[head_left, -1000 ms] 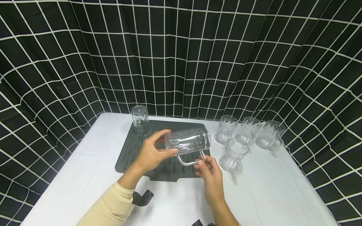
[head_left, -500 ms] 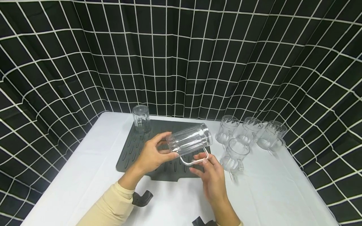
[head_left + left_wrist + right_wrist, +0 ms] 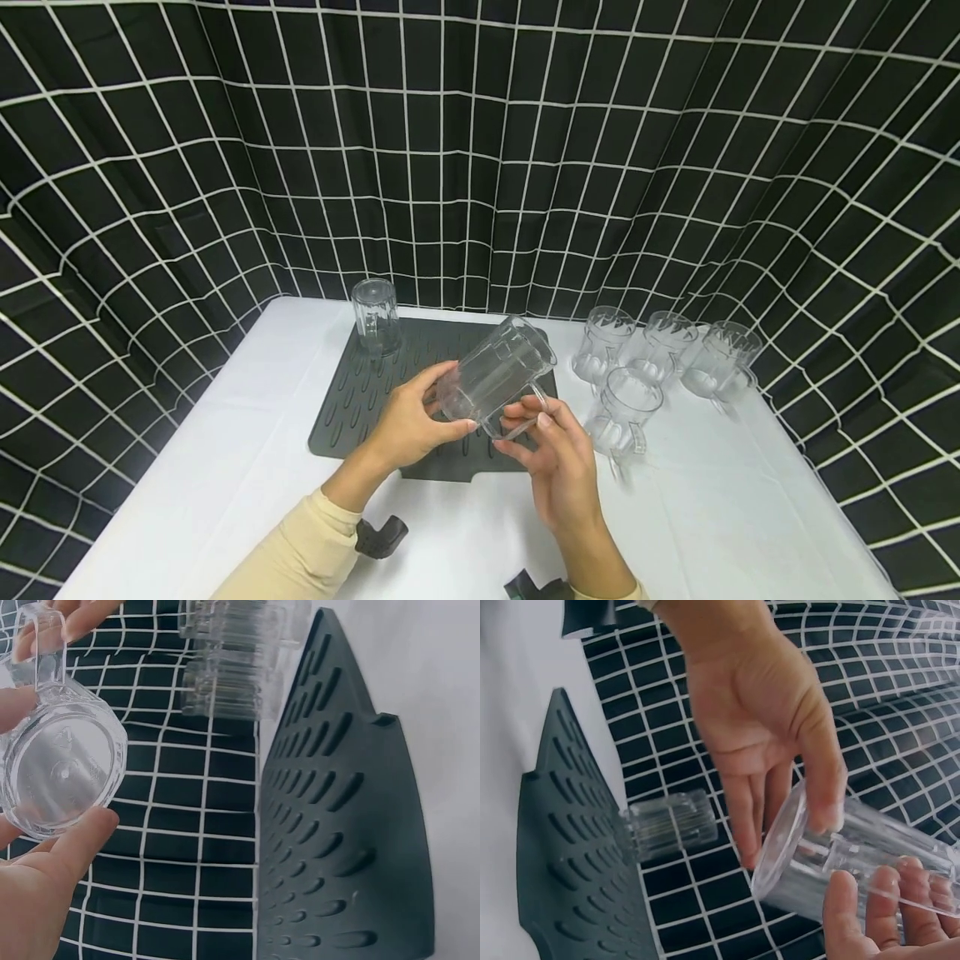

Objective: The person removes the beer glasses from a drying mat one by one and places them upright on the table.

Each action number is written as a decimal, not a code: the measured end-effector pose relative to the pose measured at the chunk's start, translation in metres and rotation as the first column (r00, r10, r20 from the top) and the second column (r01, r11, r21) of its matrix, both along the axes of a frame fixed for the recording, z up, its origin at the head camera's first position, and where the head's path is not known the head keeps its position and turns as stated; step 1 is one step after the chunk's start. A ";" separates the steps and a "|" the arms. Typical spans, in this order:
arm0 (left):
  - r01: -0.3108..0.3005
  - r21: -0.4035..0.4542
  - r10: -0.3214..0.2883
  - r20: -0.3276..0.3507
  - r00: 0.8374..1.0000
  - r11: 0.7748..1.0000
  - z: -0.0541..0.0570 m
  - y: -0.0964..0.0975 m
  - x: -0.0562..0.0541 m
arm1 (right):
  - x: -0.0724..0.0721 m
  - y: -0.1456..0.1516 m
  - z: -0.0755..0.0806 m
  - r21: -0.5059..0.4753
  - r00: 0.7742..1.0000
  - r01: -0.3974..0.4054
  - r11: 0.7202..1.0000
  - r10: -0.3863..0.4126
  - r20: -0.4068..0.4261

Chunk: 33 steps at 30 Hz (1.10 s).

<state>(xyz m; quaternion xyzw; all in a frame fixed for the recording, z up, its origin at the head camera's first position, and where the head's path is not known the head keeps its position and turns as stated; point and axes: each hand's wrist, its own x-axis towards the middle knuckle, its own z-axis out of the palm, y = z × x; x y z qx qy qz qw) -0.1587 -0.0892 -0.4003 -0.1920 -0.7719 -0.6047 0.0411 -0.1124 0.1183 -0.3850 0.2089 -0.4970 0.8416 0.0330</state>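
Note:
A clear glass mug with a handle (image 3: 498,367) is held tilted above the dark ribbed mat, its mouth toward the upper right. My left hand (image 3: 411,421) grips it around the base end, thumb on the near side. The mug's round base (image 3: 66,771) faces the camera in the left wrist view. My right hand (image 3: 558,458) pinches the handle between thumb and fingers. In the right wrist view, the right hand's fingers (image 3: 885,900) lie by the handle and the left hand (image 3: 757,727) reaches in from above to the base.
The dark drying mat (image 3: 345,412) lies on a white table (image 3: 720,508). An upside-down mug (image 3: 377,321) stands at its back left corner. Several upright mugs stand to the right, the nearest one (image 3: 626,408) close to my right hand. A black curtain with white grid lines surrounds the table.
The mug has turned from nearly level to a steeper tilt, its mouth end going up. My right fingers have shifted along the handle. The mugs on the table and mat stay put.

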 end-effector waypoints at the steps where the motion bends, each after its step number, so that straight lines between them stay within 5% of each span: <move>1: -0.008 -0.003 0.008 0.002 1.000 1.000 -0.001 0.001 0.000 | 0.000 -0.001 0.001 0.001 1.000 -0.001 1.000 0.001 -0.003; 9: -0.049 -0.049 0.049 -0.002 0.999 0.998 -0.004 0.007 0.001 | 0.001 -0.005 0.004 0.014 1.000 0.001 1.000 -0.001 -0.004; 20: -0.017 -0.036 0.018 0.029 0.999 0.999 -0.009 0.011 0.000 | 0.005 -0.011 0.008 0.045 0.999 -0.001 0.999 0.003 -0.054; 33: -0.021 0.009 0.020 0.029 0.999 1.000 -0.015 0.015 0.000 | 0.008 -0.022 0.008 0.066 0.993 0.119 0.991 -0.118 -0.010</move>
